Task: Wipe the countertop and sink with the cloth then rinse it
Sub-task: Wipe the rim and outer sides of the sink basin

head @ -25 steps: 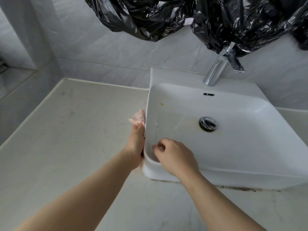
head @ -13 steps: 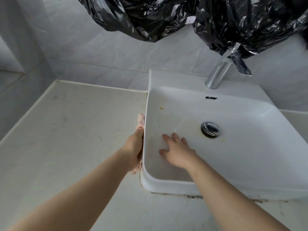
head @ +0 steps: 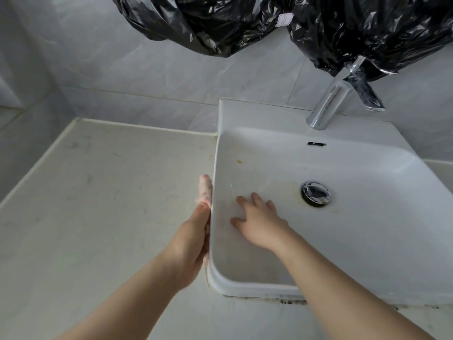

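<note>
Pink-flecked cloth (head: 205, 190) showed just past the fingertips of the left hand (head: 192, 244), squeezed between that hand and the outer side wall of the sink (head: 245, 114). A second before, the right hand (head: 261, 223) had been curled at the sink's near-left rim. Half a second later it had dropped into the basin and flattened. Now it lay a little deeper, palm down, fingers straight and spread, holding nothing. Its fingertips pointed toward the drain (head: 316, 194), which sat ahead and to the right of them, apart. The left hand had meanwhile kept to the same stretch of wall, and the cloth beyond its fingers showed as a narrower strip than a second earlier.

I read this as the right hand moving off the rim to brace on the basin floor, while the left wiped the sink's outside face where it meets the bench (head: 98, 207). The left fingers looked straight, lying along the wall and pressing the cloth flat; the thumb was hidden. A scrap of cloth also peeked out under the heel of that hand. The basin interior, with a yellowish mark (head: 239, 161) ahead of the right fingertips, seemed not yet wiped. The tap (head: 327, 107), well beyond both hands, showed no water, so rinsing lay ahead.
</note>
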Demonstrator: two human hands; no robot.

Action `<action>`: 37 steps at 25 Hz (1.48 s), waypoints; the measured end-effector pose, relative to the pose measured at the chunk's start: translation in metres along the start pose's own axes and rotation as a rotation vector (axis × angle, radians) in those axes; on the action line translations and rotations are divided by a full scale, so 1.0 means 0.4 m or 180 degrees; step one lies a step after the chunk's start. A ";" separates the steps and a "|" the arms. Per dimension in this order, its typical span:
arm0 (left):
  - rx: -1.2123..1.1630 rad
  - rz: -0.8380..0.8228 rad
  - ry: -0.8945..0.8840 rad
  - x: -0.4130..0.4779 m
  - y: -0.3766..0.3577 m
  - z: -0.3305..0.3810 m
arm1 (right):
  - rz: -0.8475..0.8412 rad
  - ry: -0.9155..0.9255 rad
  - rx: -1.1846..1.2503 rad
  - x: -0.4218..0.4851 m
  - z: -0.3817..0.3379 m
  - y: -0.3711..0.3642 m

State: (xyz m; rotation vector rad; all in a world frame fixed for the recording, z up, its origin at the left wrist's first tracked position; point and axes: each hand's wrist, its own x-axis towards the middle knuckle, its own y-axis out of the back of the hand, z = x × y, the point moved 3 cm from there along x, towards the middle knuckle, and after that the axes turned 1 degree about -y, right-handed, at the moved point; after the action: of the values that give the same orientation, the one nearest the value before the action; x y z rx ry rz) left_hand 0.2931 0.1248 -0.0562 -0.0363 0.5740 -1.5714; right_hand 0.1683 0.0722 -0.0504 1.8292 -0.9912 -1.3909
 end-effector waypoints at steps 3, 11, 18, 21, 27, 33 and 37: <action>0.0141 -0.0003 -0.0221 -0.020 -0.024 0.054 | 0.0105 0.0111 0.0004 0.049 -0.030 0.011; 0.0162 -0.0073 -0.0253 0.077 -0.002 0.074 | 0.0283 -0.0077 0.0060 0.027 -0.037 0.004; 0.0171 -0.0159 -0.0316 0.135 -0.012 0.113 | 0.0310 -0.0131 0.0051 0.028 -0.037 0.007; 0.0129 0.0018 -0.0264 0.139 -0.008 0.103 | 0.0314 -0.0120 0.0089 0.029 -0.038 0.005; 0.0384 0.0066 -0.0129 0.130 -0.007 0.096 | 0.0296 -0.0206 0.0114 0.031 -0.051 0.011; 0.0585 0.0254 -0.0446 0.199 -0.044 0.190 | 0.0260 -0.0181 0.0144 0.030 -0.049 0.012; 0.0547 0.0140 -0.0154 0.166 -0.005 0.116 | 0.0316 -0.0184 0.0082 0.037 -0.053 0.010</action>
State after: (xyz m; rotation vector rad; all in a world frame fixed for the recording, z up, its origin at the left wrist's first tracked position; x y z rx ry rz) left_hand 0.3013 0.0468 -0.0363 0.0675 0.3980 -1.5675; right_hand 0.1903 0.0583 -0.0492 1.7424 -1.1190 -1.3834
